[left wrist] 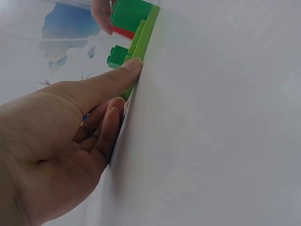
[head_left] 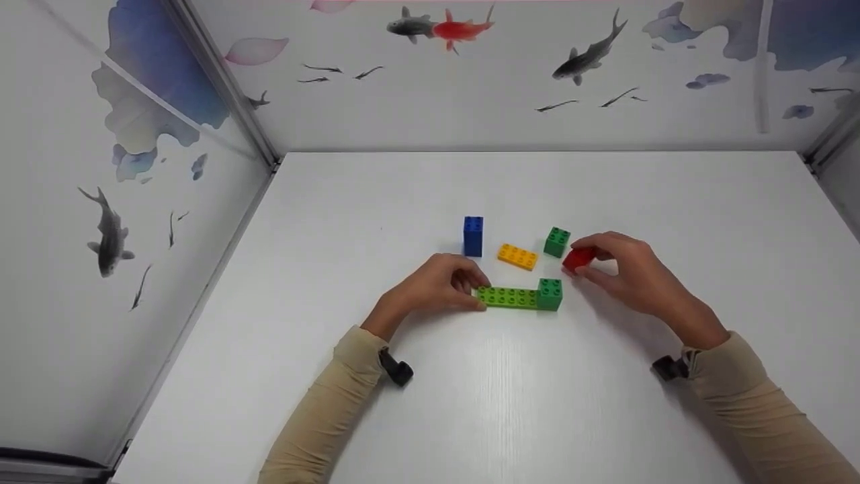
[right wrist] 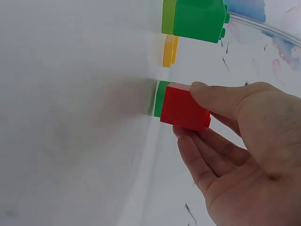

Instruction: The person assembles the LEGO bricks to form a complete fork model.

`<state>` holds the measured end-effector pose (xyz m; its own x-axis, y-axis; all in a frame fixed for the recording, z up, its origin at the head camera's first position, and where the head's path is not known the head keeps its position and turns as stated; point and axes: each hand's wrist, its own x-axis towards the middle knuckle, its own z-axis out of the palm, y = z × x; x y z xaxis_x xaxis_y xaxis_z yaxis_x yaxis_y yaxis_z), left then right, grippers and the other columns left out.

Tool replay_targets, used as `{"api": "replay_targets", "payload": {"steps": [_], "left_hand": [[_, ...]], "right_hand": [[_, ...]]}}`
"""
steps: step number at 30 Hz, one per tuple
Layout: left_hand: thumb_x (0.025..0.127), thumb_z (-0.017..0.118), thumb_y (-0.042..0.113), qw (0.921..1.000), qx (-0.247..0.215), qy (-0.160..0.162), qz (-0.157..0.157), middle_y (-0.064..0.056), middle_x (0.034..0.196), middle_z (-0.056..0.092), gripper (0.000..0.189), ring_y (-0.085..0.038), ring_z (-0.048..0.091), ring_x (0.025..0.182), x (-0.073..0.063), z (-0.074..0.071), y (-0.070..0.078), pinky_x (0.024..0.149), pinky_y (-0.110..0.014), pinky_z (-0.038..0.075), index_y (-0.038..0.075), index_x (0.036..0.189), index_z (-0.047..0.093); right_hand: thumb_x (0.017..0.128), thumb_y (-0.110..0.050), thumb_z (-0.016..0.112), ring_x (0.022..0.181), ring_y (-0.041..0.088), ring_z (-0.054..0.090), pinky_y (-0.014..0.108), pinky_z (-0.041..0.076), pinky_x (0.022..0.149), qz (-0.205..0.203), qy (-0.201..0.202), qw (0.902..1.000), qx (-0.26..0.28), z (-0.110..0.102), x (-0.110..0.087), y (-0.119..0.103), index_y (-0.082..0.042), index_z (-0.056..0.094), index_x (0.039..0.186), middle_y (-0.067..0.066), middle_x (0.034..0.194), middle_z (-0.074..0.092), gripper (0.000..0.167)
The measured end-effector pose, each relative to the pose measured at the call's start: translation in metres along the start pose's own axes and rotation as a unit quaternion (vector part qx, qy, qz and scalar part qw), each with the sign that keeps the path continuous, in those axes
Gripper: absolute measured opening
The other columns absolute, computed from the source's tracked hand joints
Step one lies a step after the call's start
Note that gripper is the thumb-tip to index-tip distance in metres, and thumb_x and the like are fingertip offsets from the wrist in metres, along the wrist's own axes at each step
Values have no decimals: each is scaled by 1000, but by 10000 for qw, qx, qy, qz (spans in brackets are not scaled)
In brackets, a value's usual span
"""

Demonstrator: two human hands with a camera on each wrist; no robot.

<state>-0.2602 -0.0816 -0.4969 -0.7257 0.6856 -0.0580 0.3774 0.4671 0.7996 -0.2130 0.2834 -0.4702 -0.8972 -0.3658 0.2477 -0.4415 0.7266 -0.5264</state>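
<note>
My left hand (head_left: 443, 286) pinches the left end of a long light-green plate (head_left: 509, 297) that lies flat on the table, thumb along its near side. A green brick (head_left: 549, 294) sits on the right end of that plate. Between thumb and fingertips, my right hand (head_left: 628, 269) holds a red brick (head_left: 578, 259), studs facing the palm in the right wrist view. Just behind the red brick stands a second green brick (head_left: 557, 242), partly covered by it in the right wrist view. The left hand's fingers on the far side are partly hidden.
A yellow plate (head_left: 517, 257) lies beyond the light-green one, and a tall blue brick (head_left: 473, 236) stands at its left. White panels (head_left: 470, 101) with painted fish border the white table (head_left: 504, 403) at the back and left.
</note>
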Motion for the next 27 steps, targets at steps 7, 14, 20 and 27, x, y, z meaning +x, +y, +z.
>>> {"api": "replay_targets", "payload": {"steps": [7,14,20,27], "left_hand": [[87,94,23,10000,-21,0,-37,2,102,76,31,-12,64,86,0,0,1,78,-23,56,18,114,81],[86,94,23,10000,-41,5,-80,3,102,76,30,-12,64,85,0,0,1,78,-23,56,19,114,81],[87,94,23,10000,-17,-26,-12,3,102,75,31,-12,64,86,1,0,1,78,-23,56,19,115,81],[88,93,25,10000,-11,-27,-67,3,102,75,31,-12,63,86,0,0,2,78,-23,56,19,116,81]], "right_hand": [[91,-3,86,110,24,72,17,59,96,-259,417,9988,-22,0,0,-8,-8,70,133,6,126,76,45],[91,0,85,109,25,75,-2,42,94,-518,622,9967,116,1,2,-16,-7,71,129,7,124,77,42],[91,-1,86,108,25,76,0,45,94,-614,703,9954,225,2,5,-21,-8,71,130,6,124,78,42],[94,-4,84,112,23,76,17,60,96,-752,599,9943,453,6,11,-32,-9,70,132,4,126,77,40]]}}
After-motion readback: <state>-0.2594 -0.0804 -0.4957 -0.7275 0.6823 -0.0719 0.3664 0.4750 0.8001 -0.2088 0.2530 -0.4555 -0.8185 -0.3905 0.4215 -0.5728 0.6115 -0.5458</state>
